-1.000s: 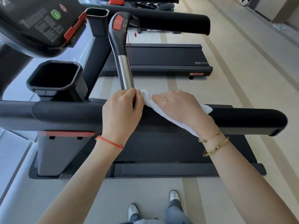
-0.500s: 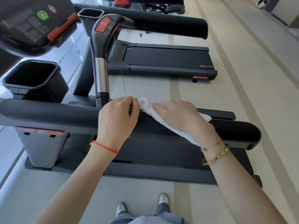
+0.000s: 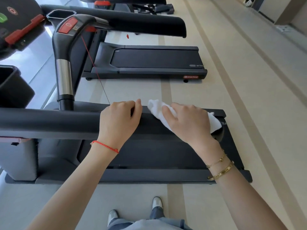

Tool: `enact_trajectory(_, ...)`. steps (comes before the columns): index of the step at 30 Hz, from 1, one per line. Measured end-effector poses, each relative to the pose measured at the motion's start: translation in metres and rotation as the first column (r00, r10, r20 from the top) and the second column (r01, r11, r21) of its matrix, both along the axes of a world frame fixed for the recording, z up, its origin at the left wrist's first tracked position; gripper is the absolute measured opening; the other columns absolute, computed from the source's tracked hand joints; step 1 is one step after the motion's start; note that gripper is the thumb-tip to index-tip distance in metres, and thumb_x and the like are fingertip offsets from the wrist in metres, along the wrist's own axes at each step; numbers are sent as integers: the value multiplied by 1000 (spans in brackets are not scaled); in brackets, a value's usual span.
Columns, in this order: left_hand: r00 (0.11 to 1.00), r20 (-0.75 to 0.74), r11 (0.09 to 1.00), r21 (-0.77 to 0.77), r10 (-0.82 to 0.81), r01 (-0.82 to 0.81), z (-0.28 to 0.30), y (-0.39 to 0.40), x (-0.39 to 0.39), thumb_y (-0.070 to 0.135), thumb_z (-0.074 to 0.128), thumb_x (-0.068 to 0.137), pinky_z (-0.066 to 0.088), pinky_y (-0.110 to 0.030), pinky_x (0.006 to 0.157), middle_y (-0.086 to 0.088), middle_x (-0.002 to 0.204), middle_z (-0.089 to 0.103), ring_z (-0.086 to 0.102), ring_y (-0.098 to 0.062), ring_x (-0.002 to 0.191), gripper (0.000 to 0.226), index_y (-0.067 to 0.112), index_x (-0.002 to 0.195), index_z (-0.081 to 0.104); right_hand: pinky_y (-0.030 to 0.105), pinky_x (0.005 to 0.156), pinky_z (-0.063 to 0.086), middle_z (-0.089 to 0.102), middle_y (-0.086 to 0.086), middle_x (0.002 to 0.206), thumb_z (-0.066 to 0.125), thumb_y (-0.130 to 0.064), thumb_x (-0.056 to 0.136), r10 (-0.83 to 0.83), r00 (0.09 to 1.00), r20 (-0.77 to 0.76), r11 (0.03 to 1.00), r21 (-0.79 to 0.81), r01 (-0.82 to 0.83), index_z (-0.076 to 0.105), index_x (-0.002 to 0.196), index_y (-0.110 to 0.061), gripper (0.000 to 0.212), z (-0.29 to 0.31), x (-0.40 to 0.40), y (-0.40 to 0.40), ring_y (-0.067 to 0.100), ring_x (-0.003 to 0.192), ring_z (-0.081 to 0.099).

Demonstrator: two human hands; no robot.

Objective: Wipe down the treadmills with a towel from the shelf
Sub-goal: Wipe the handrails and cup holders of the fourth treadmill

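The right hand [image 3: 189, 122] is pressing a white towel [image 3: 159, 110] onto the near treadmill's padded handrail [image 3: 49, 121], fingers slightly spread over it. Just beside the towel, the left hand [image 3: 118, 121] is curling over the handrail, fingertips pinching a thin red safety cord [image 3: 95, 68].

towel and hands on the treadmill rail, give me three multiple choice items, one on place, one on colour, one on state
1. Where does the towel lie?
A. on the floor
B. on the black handrail
C. in the cup holder

2. What colour is the cord bracelet on the left wrist?
A. red
B. blue
C. green

3. What is the right hand doing?
A. hanging free of the rail
B. pulling the safety cord
C. pressing the towel onto the rail

Answers:
1. B, the white cloth is draped over the rail near its end.
2. A, a thin red cord circles that wrist.
3. C, its fingers lie spread over the towel, while the left hand curls over the rail beside it.
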State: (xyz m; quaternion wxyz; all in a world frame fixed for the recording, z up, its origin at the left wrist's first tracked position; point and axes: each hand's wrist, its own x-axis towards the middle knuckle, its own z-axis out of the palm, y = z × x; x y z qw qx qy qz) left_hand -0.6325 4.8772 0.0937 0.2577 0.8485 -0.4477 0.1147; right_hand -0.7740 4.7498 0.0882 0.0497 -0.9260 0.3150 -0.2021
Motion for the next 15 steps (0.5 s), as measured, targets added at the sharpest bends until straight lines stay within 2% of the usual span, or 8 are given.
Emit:
enact_trajectory(3, 1000, -8, 1000, 4, -11, 11, -1, -12, -14, 33, 41, 102, 38, -32, 46, -4, 43, 41, 40, -25, 42, 54, 7, 56, 53, 30, 47, 22, 39, -5, 48, 24, -51, 92, -16, 1000, 12, 1000, -19, 16, 32, 56, -23, 47, -4, -19, -17, 23, 50, 43)
enact_trajectory(6, 1000, 7, 1000, -2, -11, 11, -4, -22, -26, 32, 43, 101, 23, -26, 44, 2, 41, 27, 26, -20, 40, 55, 9, 51, 42, 29, 46, 25, 39, -5, 48, 25, -51, 92, 7, 999, 33, 1000, -21, -7, 33, 57, -23, 46, -7, -34, -28, 23, 48, 43)
enact_trajectory(8, 1000, 22, 1000, 8, 5, -5, -7, -25, -30, 33, 43, 100, 19, -24, 44, 3, 41, 26, 25, -19, 39, 56, 12, 49, 38, 29, 46, 26, 36, -4, 47, 26, -52, 91, 30, 996, 79, 999, 16, -31, 32, 57, -23, 45, -9, -46, -38, 20, 47, 40)
enact_trajectory(10, 999, 31, 999, 11, 41, -42, -10, -27, -31, 33, 44, 100, 19, -24, 44, 2, 40, 27, 27, -20, 39, 57, 13, 47, 36, 29, 47, 24, 37, -2, 46, 27, -52, 90, 13, 985, 175, 985, 165, -42, 32, 56, -26, 43, -13, -62, -49, 15, 47, 38)
enact_trajectory(13, 995, 53, 996, 3, 90, -90, -14, -28, -33, 31, 46, 98, 17, -22, 45, 2, 39, 25, 28, -22, 37, 56, 14, 46, 35, 26, 51, 27, 42, -7, 51, 27, -52, 86, -88, 947, 310, 887, 457, -67, 39, 57, -29, 39, -22, -80, -63, 10, 51, 36)
enact_trajectory(15, 991, 71, 994, -3, 110, -110, -15, -29, -34, 29, 46, 97, 15, -22, 46, 3, 39, 22, 26, -22, 37, 55, 15, 45, 33, 32, 55, 31, 43, -6, 53, 29, -48, 88, -130, 939, 317, 854, 517, -57, 39, 58, -24, 39, -27, -81, -66, 9, 52, 36)
